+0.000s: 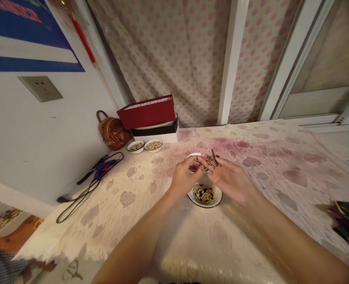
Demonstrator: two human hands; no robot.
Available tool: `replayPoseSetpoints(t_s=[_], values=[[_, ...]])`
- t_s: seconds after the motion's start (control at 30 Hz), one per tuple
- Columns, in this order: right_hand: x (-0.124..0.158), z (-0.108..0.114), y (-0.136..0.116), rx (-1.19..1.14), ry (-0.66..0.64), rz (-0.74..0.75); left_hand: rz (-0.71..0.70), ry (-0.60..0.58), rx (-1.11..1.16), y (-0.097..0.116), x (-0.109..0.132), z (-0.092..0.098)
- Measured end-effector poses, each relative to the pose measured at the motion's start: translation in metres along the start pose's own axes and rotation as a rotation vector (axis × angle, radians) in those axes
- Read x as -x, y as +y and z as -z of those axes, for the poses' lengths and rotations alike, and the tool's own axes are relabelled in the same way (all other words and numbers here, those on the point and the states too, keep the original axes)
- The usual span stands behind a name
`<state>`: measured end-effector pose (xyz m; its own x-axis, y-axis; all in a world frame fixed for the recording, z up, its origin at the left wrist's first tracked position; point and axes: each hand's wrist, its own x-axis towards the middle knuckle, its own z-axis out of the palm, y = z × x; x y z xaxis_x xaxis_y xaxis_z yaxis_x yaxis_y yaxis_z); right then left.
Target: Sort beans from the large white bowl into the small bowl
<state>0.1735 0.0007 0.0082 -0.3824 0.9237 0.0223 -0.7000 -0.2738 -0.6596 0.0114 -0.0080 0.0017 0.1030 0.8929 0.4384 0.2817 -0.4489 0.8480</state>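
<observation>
Nothing legible. Far up-left of my fingers (205,159), a blue poster (29,24) carried red lettering (15,8), cut off by the frame and too blurred to read. Nearer my fingers on the left, a brown studded bag (113,132) had a surface pattern; couldn't tell whether it was lettering.

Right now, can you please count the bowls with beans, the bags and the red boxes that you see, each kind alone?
Bowls with beans: 3 (two small, one larger)
Bags: 1
Red boxes: 1
Total: 5

A white rim is partly hidden, so not counted.
</observation>
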Motion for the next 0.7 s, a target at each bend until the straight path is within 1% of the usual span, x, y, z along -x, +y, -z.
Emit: replayPoseSetpoints(t_s=[0.1,0.17,0.3,0.4,0.47,0.53,0.63,0.7], values=[[0.003,-0.002,-0.003,0.020,-0.033,0.077,0.059,0.004,0.235,-0.002,-0.003,0.002],[0.004,-0.003,-0.005,0.042,-0.044,0.130,0.105,0.017,0.338,-0.002,-0.005,0.004],[0.006,-0.004,-0.007,0.093,-0.076,0.187,0.185,0.046,0.408,-0.003,-0.007,0.005],[0.006,-0.006,-0.006,0.119,-0.113,0.216,0.185,0.053,0.398,-0.005,-0.007,0.004],[0.006,-0.007,-0.005,0.139,-0.136,0.237,0.159,0.064,0.347,-0.006,-0.006,0.005],[0.006,-0.007,-0.003,0.171,-0.154,0.251,0.103,0.078,0.216,-0.007,-0.004,0.006],[0.005,-0.008,0.001,0.238,-0.173,0.275,0.001,0.075,-0.098,-0.006,-0.003,0.011],[0.006,-0.010,0.003,0.291,-0.172,0.294,-0.029,0.048,-0.305,-0.005,-0.004,0.015]])
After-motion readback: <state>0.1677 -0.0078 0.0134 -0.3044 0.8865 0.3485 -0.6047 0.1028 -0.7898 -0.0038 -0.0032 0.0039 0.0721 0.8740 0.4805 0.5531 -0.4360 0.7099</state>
